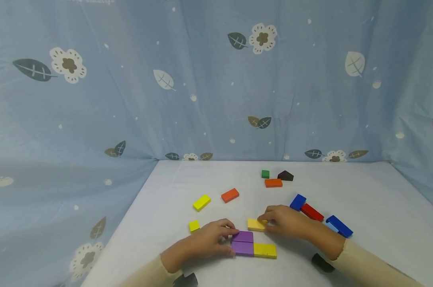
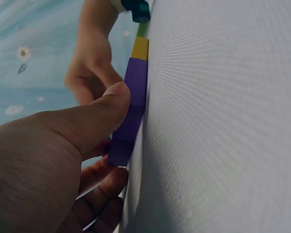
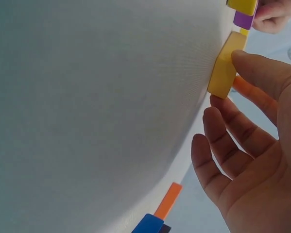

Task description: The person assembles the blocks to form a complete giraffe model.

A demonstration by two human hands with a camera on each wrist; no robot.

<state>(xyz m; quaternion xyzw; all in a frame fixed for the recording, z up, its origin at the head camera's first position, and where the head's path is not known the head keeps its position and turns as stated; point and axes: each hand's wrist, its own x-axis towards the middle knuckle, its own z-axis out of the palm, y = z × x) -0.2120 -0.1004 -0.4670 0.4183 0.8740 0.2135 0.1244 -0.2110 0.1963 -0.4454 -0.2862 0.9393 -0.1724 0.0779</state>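
Two purple blocks (image 1: 243,236) lie one behind the other on the white table, with a yellow block (image 1: 264,250) against the right side of the nearer one. My left hand (image 1: 213,239) holds the purple pair at its left side, thumb near and index finger at the far corner. In the left wrist view the thumb presses on the purple blocks (image 2: 130,102). Just behind them, my right hand (image 1: 288,221) pinches a light yellow block (image 1: 254,225) by its right end. The right wrist view shows that light yellow block (image 3: 224,68) between thumb and fingers.
Beyond the hands lie a yellow block (image 1: 201,203), orange blocks (image 1: 230,195), a green cube (image 1: 265,174) and a dark brown piece (image 1: 286,175). Blue (image 1: 339,226) and red blocks (image 1: 312,212) are by the right forearm. Dark pieces (image 1: 322,263) lie near both sleeves.
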